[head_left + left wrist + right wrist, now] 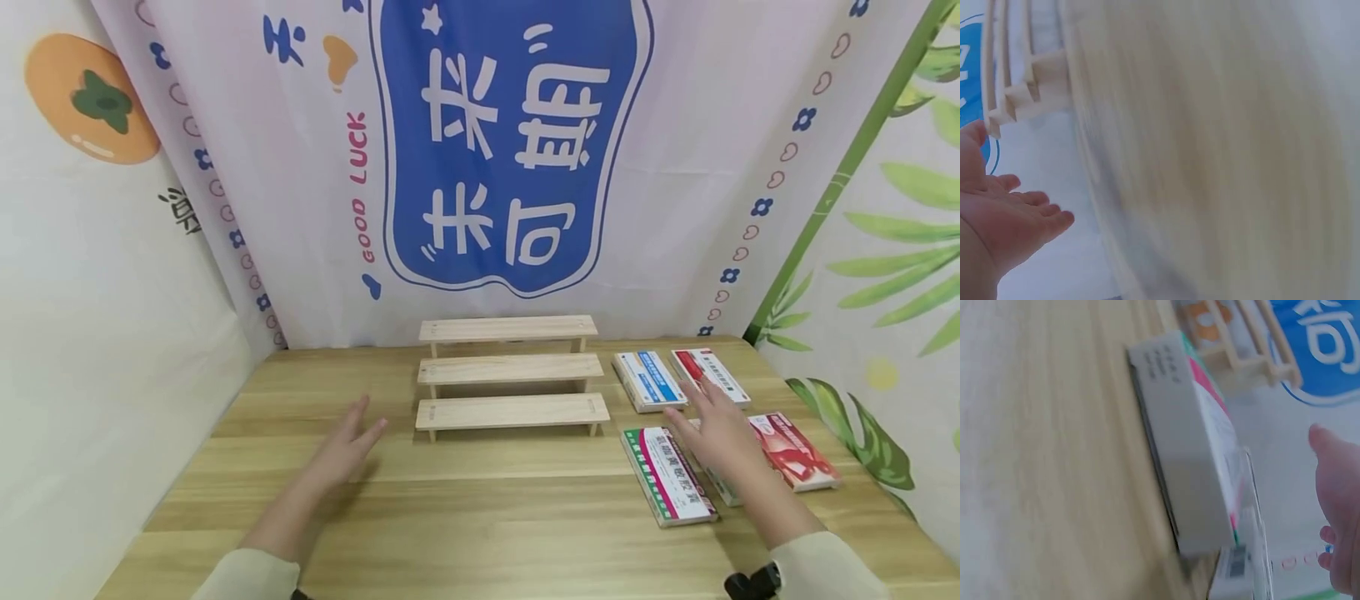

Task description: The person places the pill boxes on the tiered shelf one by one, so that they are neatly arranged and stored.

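A three-step wooden riser (pixel 512 373) stands at the back middle of the wooden table (pixel 480 517); its ends show in the left wrist view as the riser (pixel 1013 94). My left hand (pixel 347 446) hovers open, fingers straight, left of the lowest step, holding nothing. My right hand (pixel 716 429) is open above several flat medicine boxes: a green-and-pink box (pixel 667 477), a red box (pixel 795 454), a blue-striped box (pixel 647 380) and a red-striped box (pixel 708 375). The right wrist view shows the green-and-pink box (pixel 1194 444) blurred, with the fingers (pixel 1338 487) apart from it.
Printed cloth backdrops (pixel 510 150) close in the table at the back and both sides. Bare wood lies in front of the riser and on the table's left half. The boxes cluster at the right, near the table's right edge.
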`<action>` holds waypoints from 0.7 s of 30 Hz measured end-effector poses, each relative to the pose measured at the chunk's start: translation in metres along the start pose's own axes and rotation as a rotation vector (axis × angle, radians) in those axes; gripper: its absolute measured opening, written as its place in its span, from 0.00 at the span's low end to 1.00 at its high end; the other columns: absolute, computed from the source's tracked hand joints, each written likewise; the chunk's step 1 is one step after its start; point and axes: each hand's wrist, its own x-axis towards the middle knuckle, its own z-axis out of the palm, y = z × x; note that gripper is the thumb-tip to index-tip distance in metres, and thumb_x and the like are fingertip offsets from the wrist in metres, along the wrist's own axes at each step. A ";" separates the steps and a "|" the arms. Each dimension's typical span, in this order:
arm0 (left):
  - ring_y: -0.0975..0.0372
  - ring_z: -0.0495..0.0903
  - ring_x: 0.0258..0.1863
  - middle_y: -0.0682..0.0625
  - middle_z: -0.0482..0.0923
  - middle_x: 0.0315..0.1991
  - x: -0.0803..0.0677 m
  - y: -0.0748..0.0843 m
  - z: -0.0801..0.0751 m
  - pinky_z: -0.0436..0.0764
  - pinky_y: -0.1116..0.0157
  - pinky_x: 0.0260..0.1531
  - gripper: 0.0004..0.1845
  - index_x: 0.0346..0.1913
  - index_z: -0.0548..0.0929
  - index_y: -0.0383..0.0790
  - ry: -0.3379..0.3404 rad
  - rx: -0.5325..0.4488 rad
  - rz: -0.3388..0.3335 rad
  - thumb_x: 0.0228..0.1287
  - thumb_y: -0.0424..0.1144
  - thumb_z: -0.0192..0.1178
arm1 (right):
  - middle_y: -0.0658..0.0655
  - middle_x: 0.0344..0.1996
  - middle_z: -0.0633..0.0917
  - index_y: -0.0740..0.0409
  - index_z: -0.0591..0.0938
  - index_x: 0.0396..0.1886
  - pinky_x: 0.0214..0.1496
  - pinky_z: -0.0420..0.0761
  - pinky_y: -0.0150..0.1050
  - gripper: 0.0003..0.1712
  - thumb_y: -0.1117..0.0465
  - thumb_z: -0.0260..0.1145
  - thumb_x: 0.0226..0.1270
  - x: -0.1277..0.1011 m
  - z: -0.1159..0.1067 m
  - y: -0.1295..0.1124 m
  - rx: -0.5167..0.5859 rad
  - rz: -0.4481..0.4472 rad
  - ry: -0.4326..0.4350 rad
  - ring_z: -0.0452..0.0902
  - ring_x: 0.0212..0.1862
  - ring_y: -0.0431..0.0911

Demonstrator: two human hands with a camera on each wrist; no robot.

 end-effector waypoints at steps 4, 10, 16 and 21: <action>0.43 0.47 0.64 0.38 0.43 0.67 0.003 0.005 0.006 0.52 0.44 0.60 0.44 0.66 0.45 0.40 -0.048 -0.201 -0.031 0.55 0.63 0.45 | 0.71 0.62 0.53 0.52 0.58 0.63 0.49 0.54 0.71 0.43 0.30 0.41 0.55 -0.010 -0.009 0.017 0.052 0.105 0.030 0.49 0.58 0.71; 0.48 0.54 0.64 0.40 0.53 0.65 0.013 0.009 0.019 0.57 0.51 0.62 0.44 0.64 0.52 0.37 -0.058 -0.371 -0.059 0.51 0.61 0.52 | 0.74 0.58 0.58 0.61 0.63 0.59 0.44 0.57 0.69 0.40 0.36 0.47 0.57 -0.033 -0.016 0.053 0.119 0.180 0.097 0.53 0.54 0.72; 0.49 0.58 0.63 0.39 0.57 0.63 0.026 0.012 0.035 0.58 0.53 0.62 0.37 0.63 0.56 0.35 -0.028 -0.459 -0.081 0.54 0.50 0.55 | 0.77 0.56 0.56 0.66 0.59 0.61 0.45 0.56 0.67 0.42 0.38 0.49 0.58 -0.054 -0.018 0.081 0.134 0.254 0.114 0.50 0.53 0.73; 0.50 0.64 0.59 0.37 0.63 0.59 0.037 0.011 0.051 0.66 0.57 0.57 0.34 0.60 0.61 0.33 0.031 -0.514 -0.037 0.53 0.43 0.59 | 0.79 0.57 0.52 0.69 0.57 0.61 0.48 0.53 0.69 0.46 0.36 0.49 0.56 -0.068 -0.014 0.098 0.130 0.334 0.067 0.46 0.54 0.76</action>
